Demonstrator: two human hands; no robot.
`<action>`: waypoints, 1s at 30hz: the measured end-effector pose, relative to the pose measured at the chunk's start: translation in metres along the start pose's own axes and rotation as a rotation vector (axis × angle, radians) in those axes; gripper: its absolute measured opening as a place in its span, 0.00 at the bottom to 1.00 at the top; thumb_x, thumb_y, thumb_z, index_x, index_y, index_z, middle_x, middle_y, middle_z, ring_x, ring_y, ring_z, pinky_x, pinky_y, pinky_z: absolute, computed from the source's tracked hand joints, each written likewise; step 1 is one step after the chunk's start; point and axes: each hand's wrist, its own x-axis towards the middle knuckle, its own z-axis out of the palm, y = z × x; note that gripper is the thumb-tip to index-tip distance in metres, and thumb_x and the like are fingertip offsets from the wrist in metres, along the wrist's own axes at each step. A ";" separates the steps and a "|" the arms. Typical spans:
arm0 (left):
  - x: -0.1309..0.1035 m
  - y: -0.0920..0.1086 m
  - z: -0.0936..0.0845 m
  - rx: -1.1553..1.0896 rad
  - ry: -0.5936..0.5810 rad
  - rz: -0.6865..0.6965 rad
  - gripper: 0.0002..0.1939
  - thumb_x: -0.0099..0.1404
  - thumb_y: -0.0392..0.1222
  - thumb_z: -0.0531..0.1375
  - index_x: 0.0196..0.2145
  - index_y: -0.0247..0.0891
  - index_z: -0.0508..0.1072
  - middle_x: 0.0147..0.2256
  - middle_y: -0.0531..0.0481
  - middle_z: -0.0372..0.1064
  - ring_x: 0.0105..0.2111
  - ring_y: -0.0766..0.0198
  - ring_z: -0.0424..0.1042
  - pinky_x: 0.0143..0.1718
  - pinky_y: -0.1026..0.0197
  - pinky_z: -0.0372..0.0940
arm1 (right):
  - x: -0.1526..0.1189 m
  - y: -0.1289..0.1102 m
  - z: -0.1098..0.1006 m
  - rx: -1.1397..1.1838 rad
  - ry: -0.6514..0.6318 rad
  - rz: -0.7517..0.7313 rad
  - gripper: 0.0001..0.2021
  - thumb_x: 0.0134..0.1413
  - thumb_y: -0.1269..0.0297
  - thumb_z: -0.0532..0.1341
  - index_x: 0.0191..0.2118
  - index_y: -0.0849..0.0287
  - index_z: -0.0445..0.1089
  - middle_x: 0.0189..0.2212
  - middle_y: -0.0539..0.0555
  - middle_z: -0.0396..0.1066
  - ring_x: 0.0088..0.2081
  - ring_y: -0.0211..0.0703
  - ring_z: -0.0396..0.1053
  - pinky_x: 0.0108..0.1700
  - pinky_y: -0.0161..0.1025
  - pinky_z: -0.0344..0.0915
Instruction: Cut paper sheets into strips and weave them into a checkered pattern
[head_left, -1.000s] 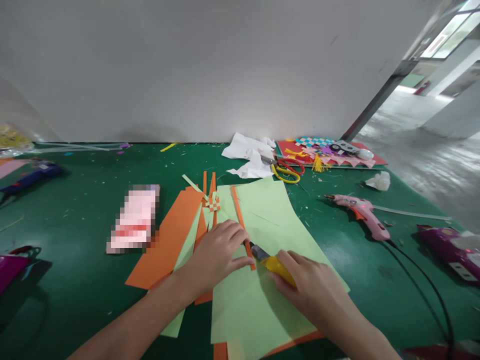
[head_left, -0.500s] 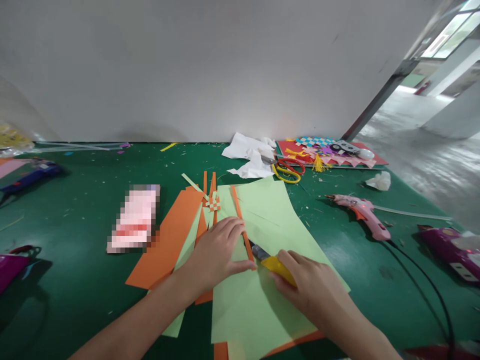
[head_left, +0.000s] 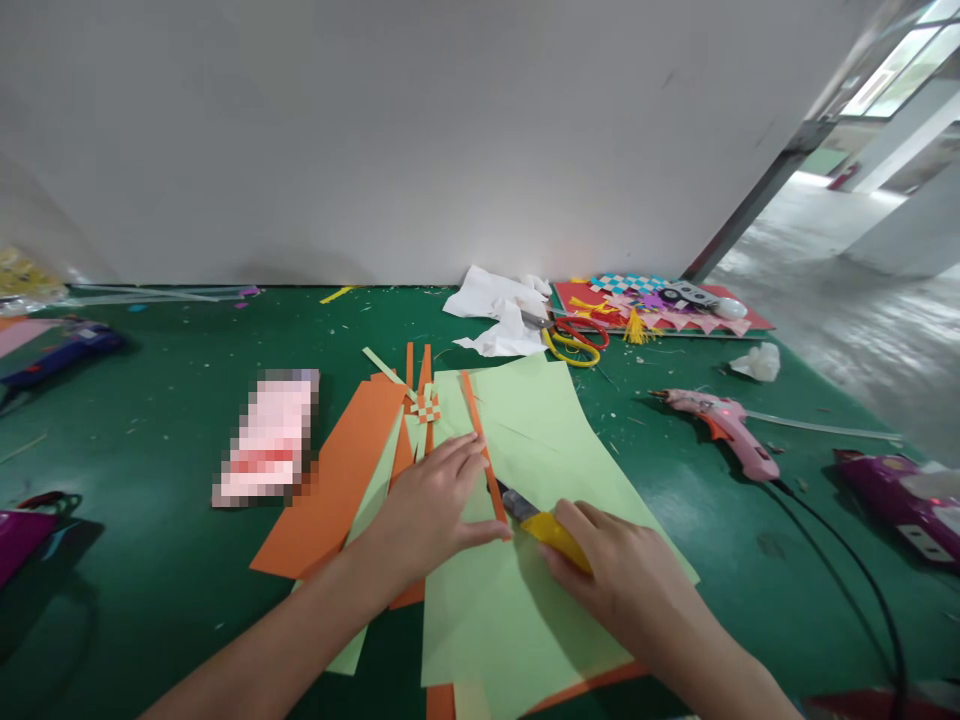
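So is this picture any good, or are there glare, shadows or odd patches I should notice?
In the head view, the window looks nearly washed out and the floor shows streaky glare; also in the head view, the right hand casts a soft shadow on the light-green paper, and a pink item is too pixelated to identify.

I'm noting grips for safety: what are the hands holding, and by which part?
The right hand holds a utility knife by its yellow handle. The left hand, spread open, seems only to touch an orange paper strip.
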 end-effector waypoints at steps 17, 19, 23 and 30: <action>-0.002 0.000 0.003 -0.053 0.057 0.020 0.34 0.58 0.66 0.56 0.49 0.34 0.67 0.57 0.36 0.63 0.60 0.48 0.59 0.56 0.47 0.61 | 0.013 0.002 -0.005 -0.020 -0.048 0.022 0.05 0.56 0.61 0.56 0.32 0.55 0.61 0.24 0.47 0.69 0.23 0.40 0.69 0.24 0.37 0.41; -0.001 0.000 0.002 -0.048 0.034 0.011 0.34 0.58 0.66 0.57 0.49 0.34 0.67 0.58 0.36 0.62 0.60 0.48 0.58 0.56 0.47 0.61 | 0.015 0.002 -0.006 -0.028 -0.071 0.030 0.05 0.56 0.61 0.56 0.32 0.55 0.61 0.24 0.47 0.69 0.24 0.41 0.69 0.24 0.37 0.40; -0.001 0.002 0.001 -0.038 0.004 -0.006 0.33 0.58 0.66 0.57 0.49 0.35 0.66 0.59 0.36 0.61 0.60 0.49 0.58 0.56 0.48 0.61 | 0.018 0.001 -0.008 -0.039 -0.087 0.045 0.06 0.56 0.61 0.57 0.32 0.55 0.61 0.25 0.47 0.69 0.24 0.41 0.69 0.24 0.37 0.39; -0.001 0.002 0.001 -0.044 0.017 -0.006 0.31 0.58 0.66 0.57 0.46 0.36 0.67 0.58 0.36 0.62 0.60 0.48 0.58 0.56 0.47 0.61 | 0.025 0.002 -0.010 -0.038 -0.075 0.036 0.07 0.56 0.60 0.57 0.32 0.56 0.61 0.24 0.47 0.69 0.23 0.40 0.69 0.24 0.37 0.39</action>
